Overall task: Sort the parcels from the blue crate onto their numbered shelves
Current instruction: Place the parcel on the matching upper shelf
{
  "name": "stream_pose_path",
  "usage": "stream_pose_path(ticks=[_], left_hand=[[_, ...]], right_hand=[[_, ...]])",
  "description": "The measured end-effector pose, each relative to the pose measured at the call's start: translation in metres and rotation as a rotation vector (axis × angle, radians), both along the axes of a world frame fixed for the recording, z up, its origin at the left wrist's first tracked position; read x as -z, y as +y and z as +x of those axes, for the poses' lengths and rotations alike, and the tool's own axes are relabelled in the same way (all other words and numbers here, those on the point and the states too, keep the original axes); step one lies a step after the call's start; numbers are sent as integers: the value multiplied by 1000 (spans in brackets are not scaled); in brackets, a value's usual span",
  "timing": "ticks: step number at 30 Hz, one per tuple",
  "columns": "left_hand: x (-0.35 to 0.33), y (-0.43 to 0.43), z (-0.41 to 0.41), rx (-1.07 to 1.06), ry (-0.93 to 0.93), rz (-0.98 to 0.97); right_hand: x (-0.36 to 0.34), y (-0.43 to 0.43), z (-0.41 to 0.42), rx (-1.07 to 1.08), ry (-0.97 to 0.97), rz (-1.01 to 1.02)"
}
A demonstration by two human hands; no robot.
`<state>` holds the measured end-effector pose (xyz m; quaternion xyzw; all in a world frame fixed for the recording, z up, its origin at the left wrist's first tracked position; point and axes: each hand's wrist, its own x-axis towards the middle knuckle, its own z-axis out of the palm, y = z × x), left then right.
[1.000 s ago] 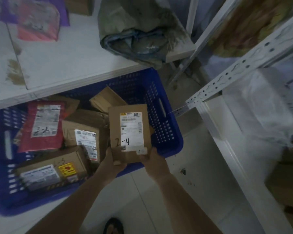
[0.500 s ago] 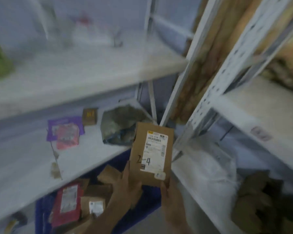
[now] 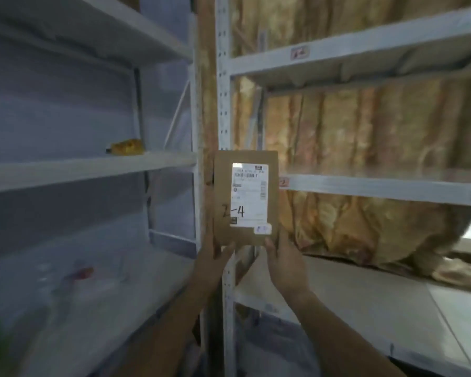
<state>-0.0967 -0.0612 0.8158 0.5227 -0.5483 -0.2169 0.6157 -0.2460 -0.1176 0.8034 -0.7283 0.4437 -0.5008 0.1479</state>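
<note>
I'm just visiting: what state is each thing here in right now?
Parcel: held upright off the shelves, label facing us, marked 2-4.
Left hand: grips the parcel's lower left corner.
Right hand: grips its lower right corner.
Yellow packet: lying on a left shelf.
Shelf tag: stuck on the right rack's upper shelf edge, unreadable.

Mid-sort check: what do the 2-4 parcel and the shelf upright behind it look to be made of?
The 2-4 parcel looks like matte brown cardboard, flat and stiff-edged. Its shipping label seems to be slightly glossy white paper, since it catches the light. The shelf upright looks like pale painted metal, judging by its row of punched holes, though blur leaves the finish uncertain.
</note>
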Motion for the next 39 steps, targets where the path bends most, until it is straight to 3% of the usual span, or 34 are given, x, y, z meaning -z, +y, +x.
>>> stream_pose_path(ticks=[6,9,23,33,39], left_hand=[[-93,-14,-37,201,-256,-103],[-108,-19,-58,270,-244,-131],[-149,-64,-212,489,-416,-207],[-149,-79,-392,635,-386,-188],[-150,-85,-497,694,-403,-274]], right_hand=[[-90,6,-60,89,-37,-207],[-110,15,-83,166,-54,-230],[-146,31,-243,440,16,-183],[-156,43,-419,631,164,-120],[-151,45,-530,746,205,-104]])
